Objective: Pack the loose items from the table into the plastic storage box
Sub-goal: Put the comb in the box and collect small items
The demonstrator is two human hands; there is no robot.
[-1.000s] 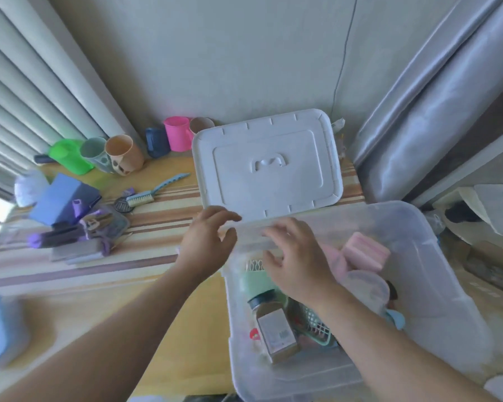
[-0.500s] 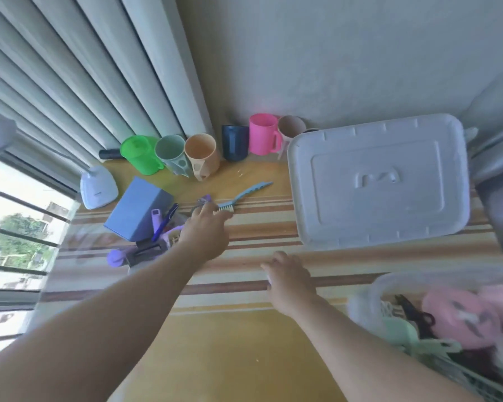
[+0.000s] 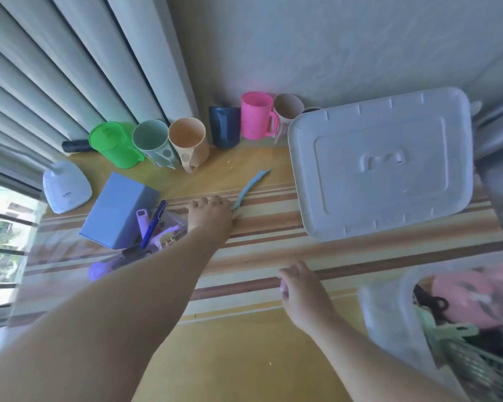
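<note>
A light blue brush [image 3: 250, 185] lies on the striped table, handle pointing to the far right. My left hand [image 3: 209, 219] reaches out over its bristle end, fingers bent down around it. My right hand [image 3: 301, 291] hovers loosely curled above the table's near part and holds nothing. The clear plastic storage box [image 3: 386, 311] is at the lower right, blurred, with pink items [image 3: 474, 297] and a green mesh basket [image 3: 476, 364] inside. Left of my left hand are a blue box [image 3: 116, 210] and a clear tray of pens and purple items [image 3: 157, 227].
The box's white lid [image 3: 381, 166] lies flat at the far right. A row of cups stands along the wall: green [image 3: 114, 145], grey-green [image 3: 153, 142], beige [image 3: 189, 143], dark blue [image 3: 224, 127], pink [image 3: 257, 116]. A white lamp base [image 3: 66, 187] sits by the window.
Both hands left the storage box and my view swung left. My left hand travelled across the table to the brush and now covers its bristle end; my right hand stays over the table.
</note>
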